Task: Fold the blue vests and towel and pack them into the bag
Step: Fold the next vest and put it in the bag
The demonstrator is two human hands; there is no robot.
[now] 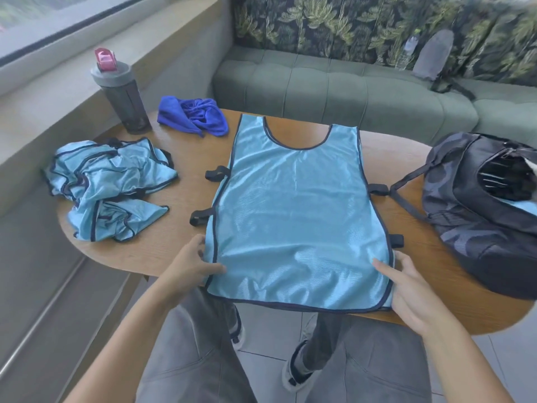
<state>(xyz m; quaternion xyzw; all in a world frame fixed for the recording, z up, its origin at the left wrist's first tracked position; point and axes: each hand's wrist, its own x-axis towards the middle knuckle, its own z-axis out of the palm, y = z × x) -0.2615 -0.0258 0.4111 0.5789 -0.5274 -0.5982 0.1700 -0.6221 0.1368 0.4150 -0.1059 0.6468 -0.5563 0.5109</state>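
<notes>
Head view: we have one vest (296, 216) spread flat on the table (186, 158), hem hanging over the near edge. Left hand (189, 267) pinches the lower left corner, fingers curled on the trim. Right hand (406, 289) holds the lower right edge, index finger straight on top. Crumpled vests (110, 184) lie left, towel (193, 114) far left, bag (488, 210) open at right. We should smooth first, tuck straps in, fold sides evenly.

1 head-worn wide-angle view looks forward and steeply down from close above the table's (180, 181) near edge.
</notes>
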